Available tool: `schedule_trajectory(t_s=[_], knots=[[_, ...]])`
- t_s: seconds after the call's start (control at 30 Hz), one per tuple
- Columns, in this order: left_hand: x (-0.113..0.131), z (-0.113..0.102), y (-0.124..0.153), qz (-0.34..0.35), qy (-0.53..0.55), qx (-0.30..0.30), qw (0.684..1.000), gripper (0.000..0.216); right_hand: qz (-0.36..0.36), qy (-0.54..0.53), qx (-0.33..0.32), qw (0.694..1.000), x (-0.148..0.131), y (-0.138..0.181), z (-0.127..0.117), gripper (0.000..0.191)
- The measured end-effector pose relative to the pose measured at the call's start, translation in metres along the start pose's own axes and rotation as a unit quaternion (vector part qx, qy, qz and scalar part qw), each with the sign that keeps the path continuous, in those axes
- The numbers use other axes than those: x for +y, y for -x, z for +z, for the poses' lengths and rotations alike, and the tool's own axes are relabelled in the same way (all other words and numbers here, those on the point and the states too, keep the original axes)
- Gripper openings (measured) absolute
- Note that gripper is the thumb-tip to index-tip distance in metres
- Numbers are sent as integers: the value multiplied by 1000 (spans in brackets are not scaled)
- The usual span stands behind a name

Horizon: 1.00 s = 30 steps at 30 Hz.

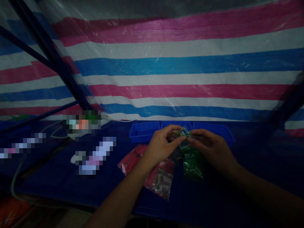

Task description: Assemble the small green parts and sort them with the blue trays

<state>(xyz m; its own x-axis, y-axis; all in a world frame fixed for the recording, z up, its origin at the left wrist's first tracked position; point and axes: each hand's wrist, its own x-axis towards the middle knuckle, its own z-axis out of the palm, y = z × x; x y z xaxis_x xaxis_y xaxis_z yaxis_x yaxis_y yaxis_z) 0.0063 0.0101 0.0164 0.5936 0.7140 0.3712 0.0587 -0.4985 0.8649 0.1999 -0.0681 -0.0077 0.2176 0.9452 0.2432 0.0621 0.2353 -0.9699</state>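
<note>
Both my hands meet over the dark blue table, fingers pinched on a small clear plastic bag [184, 134] with pale and greenish contents too dim to make out. My left hand [163, 142] grips its left side, and my right hand [209, 145] grips its right side. Just below them lies a green plastic bag [193, 166] with small pale pieces inside. Under and beside my left forearm are red plastic bags [133, 156] and a clear-fronted bag [162, 180] holding small pale pieces. A dark item between the bags is partly hidden by my left hand.
Blue bins [144, 131] stand in a row along the table's back edge, one [213, 131] behind my right hand. A white round object [75, 158], blurred-out items and a pale cable [55, 136] lie on the left. Behind hangs a striped plastic sheet [178, 66] with dark posts.
</note>
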Motion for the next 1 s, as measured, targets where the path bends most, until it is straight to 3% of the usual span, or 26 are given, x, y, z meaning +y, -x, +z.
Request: schedule_trajectory(t_s=[0.2, 0.3, 0.37, 0.47, 0.6, 0.73, 0.87, 1.0], knots=[[3, -2, -4, 33, -33, 61, 997, 28, -17, 13, 67, 998, 0, -4, -2, 39], [5, -3, -4, 58, -53, 54, 996, 21, -42, 9, 104, 994, 2, -7, -4, 40], [5, -1, -2, 65, -47, 28, 996, 22, -53, 14, 95, 994, 4, -6, -4, 38], [4, 2, -1, 53, 2, -6, 999, 35, -50, 24, 18, 998, 5, -3, -3, 35], [2, 0, -2, 48, -14, 12, 999, 31, -56, 44, -57, 996, 3, 1, -1, 32], [-4, -4, -5, 40, -56, 44, 997, 22, -76, 67, -25, 994, 2, 1, -1, 27], [-11, -2, -5, 4, 38, 40, 998, 30, -81, 59, 37, 994, 6, -3, -2, 37], [-10, 1, -4, -5, 78, 14, 997, 34, -74, 19, 22, 997, 8, -5, -1, 46]])
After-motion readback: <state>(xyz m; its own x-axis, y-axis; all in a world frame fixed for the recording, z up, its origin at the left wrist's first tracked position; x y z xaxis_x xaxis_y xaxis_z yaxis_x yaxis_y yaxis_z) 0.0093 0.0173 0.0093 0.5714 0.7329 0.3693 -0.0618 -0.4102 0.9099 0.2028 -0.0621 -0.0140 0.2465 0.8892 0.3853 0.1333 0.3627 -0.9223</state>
